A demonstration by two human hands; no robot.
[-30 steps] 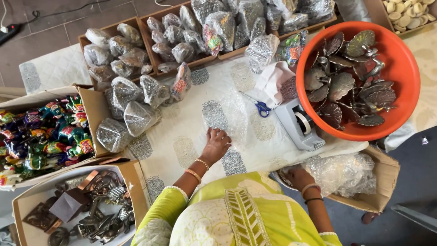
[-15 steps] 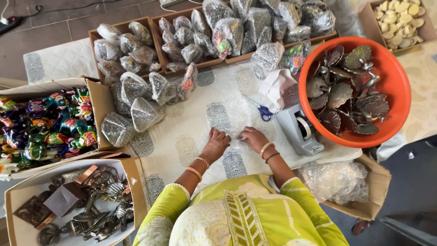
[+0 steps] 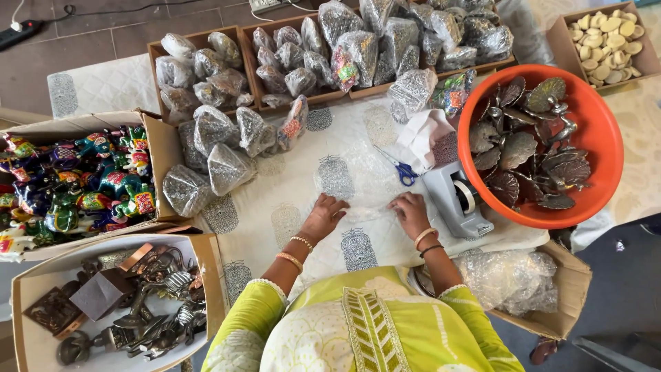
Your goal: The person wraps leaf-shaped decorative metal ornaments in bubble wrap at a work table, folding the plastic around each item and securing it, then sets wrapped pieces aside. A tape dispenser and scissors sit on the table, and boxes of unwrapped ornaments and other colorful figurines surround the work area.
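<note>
Two open hands, left hand [image 3: 326, 214] and right hand [image 3: 410, 211], flatten a bubble-wrap sheet [image 3: 365, 186] on the surface [image 3: 303, 172], gripping nothing; wrapping's start, needing an ornament next.

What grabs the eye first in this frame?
The orange tub at right, full of dark metal peacock pieces, stands out most. At left, a box of brightly painted figurines competes with it. In the middle, the left hand and right hand press flat on a clear bubble-wrap sheet.
</note>
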